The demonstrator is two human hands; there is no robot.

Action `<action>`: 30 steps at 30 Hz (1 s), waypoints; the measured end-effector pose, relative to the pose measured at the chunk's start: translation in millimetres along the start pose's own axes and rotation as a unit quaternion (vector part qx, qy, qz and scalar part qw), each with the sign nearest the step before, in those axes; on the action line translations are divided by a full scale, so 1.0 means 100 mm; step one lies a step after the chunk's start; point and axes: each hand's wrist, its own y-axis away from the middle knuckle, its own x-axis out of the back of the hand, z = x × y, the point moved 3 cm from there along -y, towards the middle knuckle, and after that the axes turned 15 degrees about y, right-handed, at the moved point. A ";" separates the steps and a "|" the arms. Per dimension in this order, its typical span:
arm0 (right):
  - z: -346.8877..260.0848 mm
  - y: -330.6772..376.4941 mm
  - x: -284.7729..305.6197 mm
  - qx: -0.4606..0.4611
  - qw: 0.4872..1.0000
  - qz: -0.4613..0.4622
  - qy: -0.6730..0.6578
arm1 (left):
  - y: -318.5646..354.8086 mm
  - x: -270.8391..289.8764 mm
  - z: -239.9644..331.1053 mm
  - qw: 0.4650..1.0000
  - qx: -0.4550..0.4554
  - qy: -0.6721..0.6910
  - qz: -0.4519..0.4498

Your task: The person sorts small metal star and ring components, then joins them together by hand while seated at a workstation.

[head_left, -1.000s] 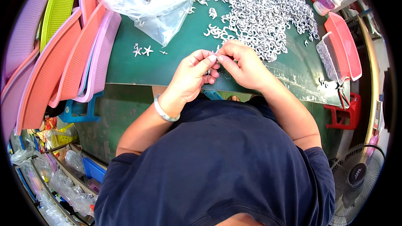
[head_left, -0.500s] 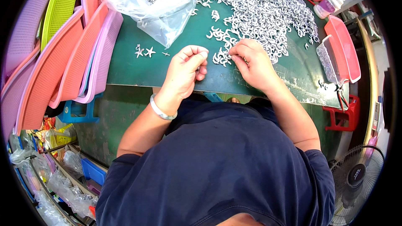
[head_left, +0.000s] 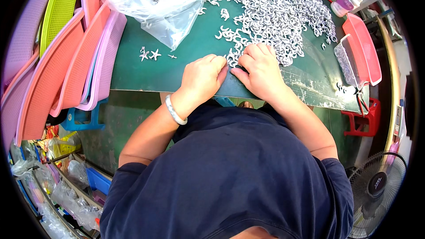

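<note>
At the silver pile [head_left: 274, 13], both hands have lowered onto the table [head_left: 141, 73].

Both the left hand [head_left: 201, 77] and the right hand [head_left: 261, 71] rest fingertips together at the near edge of the silver metal pieces [head_left: 274, 11], a clear plastic bag [head_left: 161, 4] beyond the left hand.

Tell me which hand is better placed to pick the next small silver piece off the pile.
Right, probably. The right hand has its fingers at the near edge of the silver pile on the green table. The left hand rests beside it, fingers curled, slightly farther from the pile.
</note>
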 end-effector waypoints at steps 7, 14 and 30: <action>0.04 0.01 0.02 0.002 0.999 0.024 -0.025 | -0.03 0.06 -0.12 0.969 0.118 0.212 0.041; 0.24 0.00 0.04 -0.115 0.926 0.006 -0.360 | 0.00 0.04 -0.09 0.670 0.334 0.661 0.052; 0.19 -0.22 0.08 -0.042 0.969 0.097 -0.224 | 0.00 0.04 -0.15 0.541 0.344 0.763 0.084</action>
